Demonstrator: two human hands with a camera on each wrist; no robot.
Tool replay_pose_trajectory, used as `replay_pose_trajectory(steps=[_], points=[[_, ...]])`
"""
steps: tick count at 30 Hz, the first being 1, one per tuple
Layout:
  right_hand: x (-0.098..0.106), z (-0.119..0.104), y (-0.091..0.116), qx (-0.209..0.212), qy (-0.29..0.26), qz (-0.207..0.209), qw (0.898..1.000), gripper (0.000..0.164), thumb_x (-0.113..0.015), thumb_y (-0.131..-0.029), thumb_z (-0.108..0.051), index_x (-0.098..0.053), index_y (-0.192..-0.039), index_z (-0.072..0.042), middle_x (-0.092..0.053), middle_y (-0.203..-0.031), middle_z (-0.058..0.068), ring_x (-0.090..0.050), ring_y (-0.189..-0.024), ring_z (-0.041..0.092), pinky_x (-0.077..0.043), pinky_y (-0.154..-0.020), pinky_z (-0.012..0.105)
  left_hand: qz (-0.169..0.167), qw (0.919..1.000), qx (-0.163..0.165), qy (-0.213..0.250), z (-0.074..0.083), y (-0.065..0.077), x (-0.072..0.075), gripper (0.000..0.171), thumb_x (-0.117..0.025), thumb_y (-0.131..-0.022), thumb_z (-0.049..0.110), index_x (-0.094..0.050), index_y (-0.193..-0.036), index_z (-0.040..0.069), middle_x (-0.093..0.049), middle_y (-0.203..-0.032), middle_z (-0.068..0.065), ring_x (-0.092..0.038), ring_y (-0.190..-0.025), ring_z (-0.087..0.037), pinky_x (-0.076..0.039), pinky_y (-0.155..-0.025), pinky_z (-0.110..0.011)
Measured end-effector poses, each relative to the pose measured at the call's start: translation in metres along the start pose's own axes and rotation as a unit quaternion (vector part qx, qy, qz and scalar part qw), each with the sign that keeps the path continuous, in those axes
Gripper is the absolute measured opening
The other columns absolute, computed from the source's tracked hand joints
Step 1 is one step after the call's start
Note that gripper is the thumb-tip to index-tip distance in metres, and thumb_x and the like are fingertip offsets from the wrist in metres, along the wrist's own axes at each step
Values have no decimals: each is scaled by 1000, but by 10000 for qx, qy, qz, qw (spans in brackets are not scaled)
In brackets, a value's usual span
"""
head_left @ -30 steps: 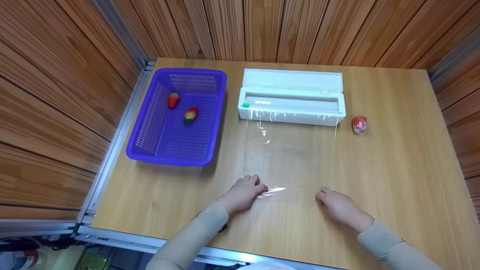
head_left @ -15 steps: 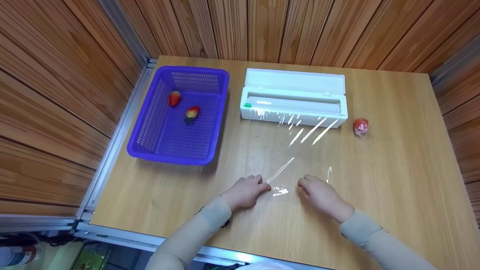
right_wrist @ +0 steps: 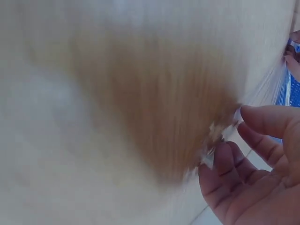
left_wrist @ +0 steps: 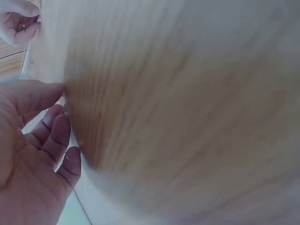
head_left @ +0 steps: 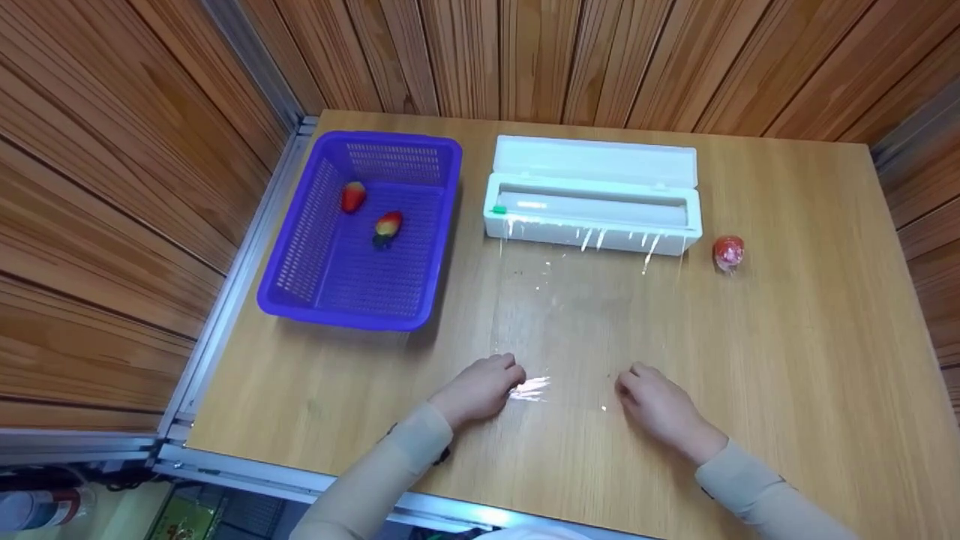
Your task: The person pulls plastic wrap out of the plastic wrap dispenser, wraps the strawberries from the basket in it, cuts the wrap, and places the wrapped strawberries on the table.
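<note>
A sheet of clear plastic wrap [head_left: 533, 388] runs over the table from the white wrap dispenser [head_left: 585, 237], whose lid [head_left: 596, 160] stands raised. At the film's near left corner, my left hand [head_left: 480, 388] pinches the edge; in the left wrist view its thumb and fingers [left_wrist: 60, 133] hold it. My right hand [head_left: 664, 409] grips the near right corner. Crinkled film [right_wrist: 206, 157] shows at its fingertips in the right wrist view. Much of the sheet is see-through, so its outline is hard to follow.
On the left stands a purple basket [head_left: 345, 321] with a red strawberry [head_left: 353, 196] and a red-yellow strawberry [head_left: 388, 225] inside. A round red thing in clear film [head_left: 728, 253] lies right of the dispenser. A metal rail [head_left: 315, 482] borders the table's front.
My right hand moved left towards the left hand, then partly back to the right. The film slackened with slanting creases and now lies smoother. The left hand shifted only slightly.
</note>
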State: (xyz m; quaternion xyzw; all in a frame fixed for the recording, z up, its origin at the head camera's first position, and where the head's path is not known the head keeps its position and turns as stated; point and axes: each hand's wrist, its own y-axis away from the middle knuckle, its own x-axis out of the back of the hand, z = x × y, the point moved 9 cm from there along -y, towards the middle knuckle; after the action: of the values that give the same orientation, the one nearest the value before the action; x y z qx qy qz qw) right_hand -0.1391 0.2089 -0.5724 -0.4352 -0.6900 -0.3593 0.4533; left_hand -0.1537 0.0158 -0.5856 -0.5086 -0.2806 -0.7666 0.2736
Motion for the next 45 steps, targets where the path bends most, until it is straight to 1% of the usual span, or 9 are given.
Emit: replay_pose_trajectory(steps=[10,17,21,25,29,33,36,41,45], points=[[27,44,-3,-989,-852,-1440,9809,11,-54,-85,-19,-55,-78,-11,-49,-65,-1,-42,-57,11,-34,-49,25,56,9986,-46,526,-8,17,8,11,-51,-86,17,-60,-92,15,-53,-90,3,-53,-84,-10,-46,-78,-23],[100,97,-53,-1391,-1333,282,9809,30,-48,-88,-21,-49,-112,-2,-52,-104,17,-50,-93,31,-43,-77,47,633,9911,-171,1161,-13,27,45,11,-54,-82,15,-63,-88,13,-57,-88,3,-55,-82,-9,-47,-77,-21],[126,118,-83,-1381,-1531,1351,9691,46,-53,-86,-21,-40,-125,-1,-35,-129,21,-31,-120,39,-26,-98,54,1678,9738,-469,1459,-21,32,94,10,-55,-78,8,-62,-83,10,-59,-83,1,-54,-77,-9,-47,-71,-18],[129,133,-105,-1493,-1690,1610,9609,63,-53,-86,-28,-24,-137,-8,-11,-147,15,-8,-134,37,-8,-107,55,3110,9404,-532,1266,-46,40,155,9,-56,-75,1,-61,-81,6,-60,-81,-4,-55,-78,-15,-47,-75,-23],[117,140,-121,-1548,-1777,1456,9609,73,-49,-87,-36,-6,-142,-13,8,-149,1,9,-137,27,1,-109,52,3897,9129,714,988,-105,42,196,9,-56,-76,1,-61,-83,4,-59,-89,-9,-53,-89,-23,-43,-85,-33],[103,143,-129,-1542,-1887,1249,9618,71,-45,-88,-37,-1,-141,-18,13,-147,-6,11,-136,23,1,-110,48,3285,9038,2526,1068,-176,34,197,18,-55,-79,9,-61,-95,7,-53,-110,-8,-47,-105,-27,-39,-92,-38],[93,146,-131,-1636,-2080,1159,9574,68,-43,-89,-37,-1,-141,-25,14,-146,-12,9,-137,20,-2,-110,48,2457,9058,3267,1118,-210,28,183,30,-53,-81,14,-56,-111,8,-43,-127,-10,-40,-116,-31,-36,-96,-44],[85,152,-130,-1908,-2430,1189,9436,64,-43,-89,-35,0,-137,-38,13,-141,-26,7,-135,9,-8,-111,44,1329,9167,3624,1033,-237,18,157,49,-51,-85,20,-37,-131,9,-21,-144,-14,-27,-127,-38,-32,-98,-53],[86,156,-131,-2008,-2581,1303,9360,61,-42,-90,-33,-2,-135,-41,11,-140,-29,5,-135,6,-11,-111,42,1006,9201,3667,939,-250,9,145,57,-50,-85,19,-27,-136,10,-12,-147,-14,-23,-129,-40,-30,-99,-54]])
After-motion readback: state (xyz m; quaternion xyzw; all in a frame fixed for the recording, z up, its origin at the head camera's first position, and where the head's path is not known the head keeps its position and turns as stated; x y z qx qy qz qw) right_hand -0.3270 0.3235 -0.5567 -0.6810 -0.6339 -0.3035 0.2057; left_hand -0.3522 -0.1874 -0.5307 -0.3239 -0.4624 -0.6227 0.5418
